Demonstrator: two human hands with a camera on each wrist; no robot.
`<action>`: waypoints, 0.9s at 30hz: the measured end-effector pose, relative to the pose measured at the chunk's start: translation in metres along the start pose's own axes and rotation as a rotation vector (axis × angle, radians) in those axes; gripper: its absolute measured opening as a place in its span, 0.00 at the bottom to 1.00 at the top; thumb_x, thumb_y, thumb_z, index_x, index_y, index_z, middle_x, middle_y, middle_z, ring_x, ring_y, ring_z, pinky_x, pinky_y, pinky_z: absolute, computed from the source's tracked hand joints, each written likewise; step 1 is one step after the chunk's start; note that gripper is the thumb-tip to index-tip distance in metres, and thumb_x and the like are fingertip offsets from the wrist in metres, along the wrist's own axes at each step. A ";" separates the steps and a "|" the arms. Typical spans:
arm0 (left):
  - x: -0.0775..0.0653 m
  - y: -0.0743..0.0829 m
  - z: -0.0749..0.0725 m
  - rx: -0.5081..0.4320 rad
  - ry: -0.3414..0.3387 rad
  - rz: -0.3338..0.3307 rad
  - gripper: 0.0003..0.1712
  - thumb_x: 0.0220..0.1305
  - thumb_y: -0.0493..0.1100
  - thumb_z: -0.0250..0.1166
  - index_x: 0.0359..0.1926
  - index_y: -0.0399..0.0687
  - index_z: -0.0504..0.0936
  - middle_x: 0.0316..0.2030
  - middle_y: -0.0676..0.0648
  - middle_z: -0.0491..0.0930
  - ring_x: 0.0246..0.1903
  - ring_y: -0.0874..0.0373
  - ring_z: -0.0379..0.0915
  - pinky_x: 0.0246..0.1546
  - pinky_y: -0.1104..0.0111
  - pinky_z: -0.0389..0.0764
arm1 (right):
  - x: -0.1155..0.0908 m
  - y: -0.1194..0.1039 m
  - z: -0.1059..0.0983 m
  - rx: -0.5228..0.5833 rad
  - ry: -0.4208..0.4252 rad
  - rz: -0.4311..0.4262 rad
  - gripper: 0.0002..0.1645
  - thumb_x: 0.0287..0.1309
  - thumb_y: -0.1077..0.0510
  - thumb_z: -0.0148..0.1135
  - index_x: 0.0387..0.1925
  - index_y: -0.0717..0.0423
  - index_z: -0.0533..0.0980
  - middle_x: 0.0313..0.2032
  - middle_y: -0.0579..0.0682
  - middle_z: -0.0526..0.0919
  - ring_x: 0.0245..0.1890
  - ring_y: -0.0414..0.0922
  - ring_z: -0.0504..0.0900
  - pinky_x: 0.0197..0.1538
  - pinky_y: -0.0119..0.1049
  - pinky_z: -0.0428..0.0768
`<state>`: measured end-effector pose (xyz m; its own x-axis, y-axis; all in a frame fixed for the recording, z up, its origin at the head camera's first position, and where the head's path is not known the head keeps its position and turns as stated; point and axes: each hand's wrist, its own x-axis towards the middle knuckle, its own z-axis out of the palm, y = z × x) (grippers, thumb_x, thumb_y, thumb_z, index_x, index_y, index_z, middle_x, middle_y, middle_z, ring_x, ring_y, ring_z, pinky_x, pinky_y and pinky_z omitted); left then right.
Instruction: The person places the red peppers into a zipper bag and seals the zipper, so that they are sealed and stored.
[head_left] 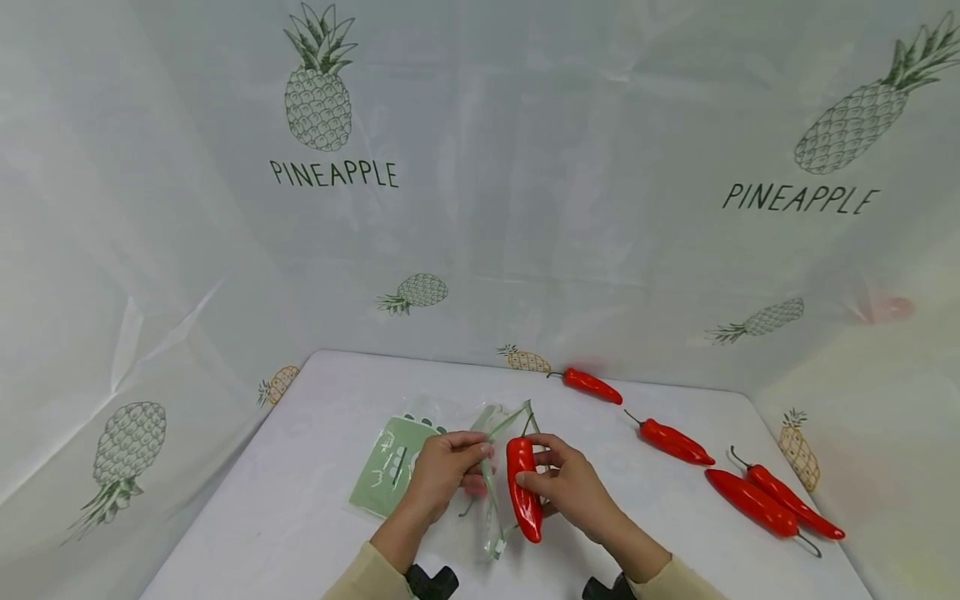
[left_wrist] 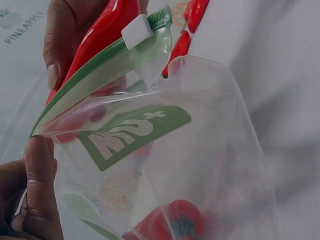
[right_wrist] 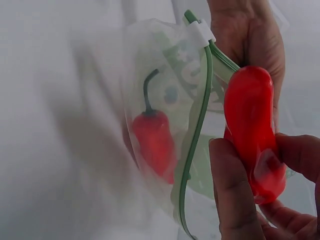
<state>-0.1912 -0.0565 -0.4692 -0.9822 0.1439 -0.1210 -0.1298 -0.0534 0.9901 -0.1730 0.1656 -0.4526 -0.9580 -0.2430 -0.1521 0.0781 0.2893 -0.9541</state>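
Observation:
My left hand (head_left: 442,473) pinches the green-edged mouth of a clear zip bag (left_wrist: 225,130) between thumb and fingers. A white slider (left_wrist: 136,31) sits near one end of its green zip strip, and the mouth stands partly apart. Through the film a red chili pepper (right_wrist: 154,142) with a dark green stem shows inside the bag. In my right hand (head_left: 573,490) is another red chili pepper (head_left: 522,487), gripped between thumb and fingers, stem upward in the head view. It is right at the bag's mouth.
A flat green packet (head_left: 386,467) in clear wrapping lies on the white table (head_left: 247,500), left of my hands. One red pepper (head_left: 592,386) lies at the back edge, another pepper (head_left: 675,442) farther right, and two crossed peppers (head_left: 753,502) near the right edge. A pineapple-print curtain (head_left: 525,208) surrounds the table.

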 end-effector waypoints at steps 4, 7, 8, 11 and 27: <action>-0.001 0.001 -0.001 0.014 -0.004 0.007 0.19 0.69 0.42 0.73 0.56 0.37 0.87 0.38 0.43 0.89 0.27 0.61 0.85 0.32 0.66 0.92 | 0.002 -0.001 0.004 -0.006 -0.051 0.010 0.41 0.61 0.56 0.76 0.71 0.61 0.69 0.52 0.62 0.83 0.38 0.49 0.87 0.31 0.50 0.92; -0.002 0.002 -0.001 0.010 -0.018 0.013 0.19 0.69 0.42 0.73 0.56 0.35 0.87 0.36 0.46 0.88 0.26 0.61 0.84 0.31 0.66 0.91 | 0.005 -0.002 0.006 -0.008 -0.069 0.028 0.39 0.61 0.57 0.75 0.70 0.61 0.70 0.51 0.61 0.83 0.38 0.50 0.87 0.30 0.50 0.92; -0.003 0.003 0.000 0.008 -0.024 0.018 0.19 0.69 0.41 0.73 0.56 0.35 0.87 0.36 0.46 0.88 0.25 0.61 0.83 0.31 0.66 0.91 | 0.006 -0.002 0.006 -0.010 -0.072 0.034 0.39 0.62 0.57 0.75 0.70 0.61 0.70 0.50 0.61 0.83 0.38 0.50 0.87 0.30 0.50 0.92; -0.005 0.004 0.001 -0.005 -0.036 0.016 0.19 0.69 0.41 0.73 0.56 0.35 0.87 0.35 0.48 0.87 0.25 0.62 0.82 0.30 0.67 0.91 | 0.010 -0.004 0.008 -0.022 -0.067 0.050 0.37 0.61 0.57 0.75 0.69 0.61 0.71 0.49 0.61 0.82 0.38 0.50 0.87 0.29 0.49 0.92; -0.014 0.011 0.005 -0.063 -0.016 0.039 0.20 0.69 0.40 0.72 0.58 0.32 0.85 0.34 0.46 0.88 0.24 0.62 0.83 0.28 0.67 0.90 | 0.025 -0.001 0.029 -0.218 0.141 -0.051 0.39 0.62 0.55 0.75 0.69 0.61 0.69 0.53 0.63 0.83 0.37 0.46 0.86 0.28 0.41 0.91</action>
<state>-0.1778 -0.0544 -0.4563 -0.9844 0.1560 -0.0810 -0.1005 -0.1216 0.9875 -0.1893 0.1320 -0.4633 -0.9894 -0.1355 -0.0528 -0.0184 0.4764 -0.8790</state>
